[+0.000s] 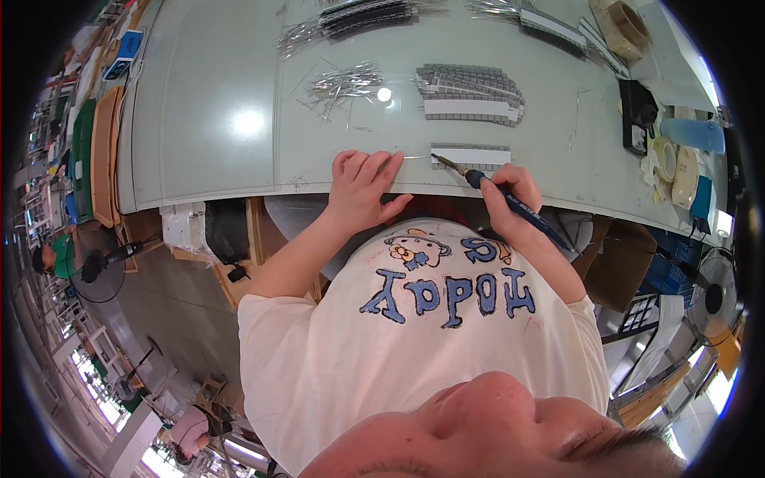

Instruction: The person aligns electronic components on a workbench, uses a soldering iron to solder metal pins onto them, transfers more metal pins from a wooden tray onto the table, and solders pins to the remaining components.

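Note:
My right hand (516, 196) is closed around the dark blue handle of a soldering iron (476, 177). The iron's tip meets the left end of a short grey segmented strip with a white band (470, 157). From that end a thin silver wire (417, 157) runs left to the fingertips of my left hand (362, 191). That hand rests on the table with fingers stretched out and the thumb apart. Just beyond lies a group of similar grey strips (470, 92). A loose heap of thin silver wires (343, 86) lies beyond my left hand.
Bundled strips with wires (366, 20) and another bundle (550, 32) lie at the far side of the pale table (199, 159). On the right are a black holder (635, 119), a tape roll (664, 159) and a blue bottle (693, 135). Fans stand at both sides.

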### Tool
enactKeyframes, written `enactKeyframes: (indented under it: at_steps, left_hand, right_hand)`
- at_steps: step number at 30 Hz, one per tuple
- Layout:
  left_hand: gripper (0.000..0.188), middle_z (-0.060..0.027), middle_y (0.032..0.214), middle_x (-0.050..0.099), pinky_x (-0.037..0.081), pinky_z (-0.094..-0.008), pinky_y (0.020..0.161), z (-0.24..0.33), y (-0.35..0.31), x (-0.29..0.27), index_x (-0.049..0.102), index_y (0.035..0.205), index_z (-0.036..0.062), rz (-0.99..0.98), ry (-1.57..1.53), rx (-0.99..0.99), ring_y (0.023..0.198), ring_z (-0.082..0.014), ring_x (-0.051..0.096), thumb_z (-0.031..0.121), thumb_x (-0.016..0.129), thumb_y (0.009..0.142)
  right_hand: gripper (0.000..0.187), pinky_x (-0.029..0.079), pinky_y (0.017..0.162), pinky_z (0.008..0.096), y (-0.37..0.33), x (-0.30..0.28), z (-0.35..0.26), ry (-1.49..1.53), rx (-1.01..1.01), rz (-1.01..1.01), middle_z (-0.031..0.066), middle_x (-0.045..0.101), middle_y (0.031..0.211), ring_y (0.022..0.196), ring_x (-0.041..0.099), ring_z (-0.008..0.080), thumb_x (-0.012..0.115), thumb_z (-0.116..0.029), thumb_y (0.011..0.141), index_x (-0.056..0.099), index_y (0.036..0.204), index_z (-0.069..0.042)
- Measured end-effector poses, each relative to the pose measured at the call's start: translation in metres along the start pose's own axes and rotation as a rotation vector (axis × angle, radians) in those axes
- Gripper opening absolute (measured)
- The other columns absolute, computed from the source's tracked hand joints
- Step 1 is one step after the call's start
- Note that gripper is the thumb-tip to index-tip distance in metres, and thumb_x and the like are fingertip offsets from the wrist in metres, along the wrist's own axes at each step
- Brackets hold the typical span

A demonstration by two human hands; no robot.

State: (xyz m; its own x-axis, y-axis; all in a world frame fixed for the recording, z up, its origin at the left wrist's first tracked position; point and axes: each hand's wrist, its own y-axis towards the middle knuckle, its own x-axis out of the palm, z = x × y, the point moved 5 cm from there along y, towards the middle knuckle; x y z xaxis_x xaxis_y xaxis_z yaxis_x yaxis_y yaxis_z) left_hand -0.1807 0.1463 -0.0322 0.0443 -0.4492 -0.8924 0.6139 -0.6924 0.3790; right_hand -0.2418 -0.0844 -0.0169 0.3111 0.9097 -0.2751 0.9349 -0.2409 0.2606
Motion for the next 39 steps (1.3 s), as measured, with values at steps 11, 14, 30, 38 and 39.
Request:
enactKeyframes:
  at_steps: [11,14,30,38,39]
  left_hand:
    - [0.06,-0.0014,0.111,0.051,0.032,-0.0409,0.092,-0.001,0.0,0.003,0.058,0.12,0.0105,-0.007,0.027,-0.004,0.097,-0.0208,0.044,0.043,0.068,0.071]
    - [0.06,-0.001,0.112,0.052,0.032,-0.0408,0.092,-0.001,0.001,0.005,0.058,0.12,0.0105,0.004,0.032,-0.003,0.097,-0.0204,0.044,0.042,0.068,0.071]
    - [0.039,-0.0046,0.104,0.057,0.033,-0.0418,0.09,0.059,0.069,0.003,0.063,0.104,0.0084,0.118,-0.285,0.167,0.099,-0.0235,0.049,0.021,0.069,0.067]
    - [0.053,-0.0066,0.111,0.054,0.032,-0.045,0.099,0.162,0.173,0.099,0.055,0.114,0.0028,-0.122,-0.293,0.396,0.109,-0.0237,0.047,0.036,0.067,0.075]
    - [0.053,-0.0066,0.111,0.054,0.032,-0.045,0.099,0.164,0.177,0.103,0.055,0.114,0.0028,-0.121,-0.289,0.399,0.109,-0.0237,0.047,0.036,0.067,0.075]
  right_hand:
    - [0.014,0.035,0.051,0.024,0.01,0.01,-0.009,0.048,0.008,-0.108,0.0007,0.05,0.064,0.056,0.042,0.0071,0.062,-0.002,0.083,0.048,0.083,-0.004]
    - [0.014,0.036,0.052,0.0234,0.01,0.011,0.009,0.048,0.161,-0.09,0.0001,0.05,0.065,0.058,0.042,0.0061,0.062,-0.002,0.082,0.048,0.081,-0.004]
    - [0.01,0.043,0.063,0.0235,-0.004,-0.062,0.028,0.247,0.133,0.594,0.0026,0.056,0.073,0.066,0.05,0.0091,0.059,0.003,0.081,0.052,0.082,-0.005]
    - [0.011,0.037,0.054,0.02,-0.024,-0.188,0.042,0.268,0.096,1.046,0.0018,0.053,0.071,0.06,0.048,0.0072,0.062,-0.003,0.084,0.051,0.085,-0.004]
    - [0.011,0.035,0.048,0.0194,-0.029,-0.192,0.043,0.271,0.098,1.087,0.0017,0.05,0.07,0.056,0.045,0.0071,0.061,-0.002,0.084,0.05,0.085,-0.005]
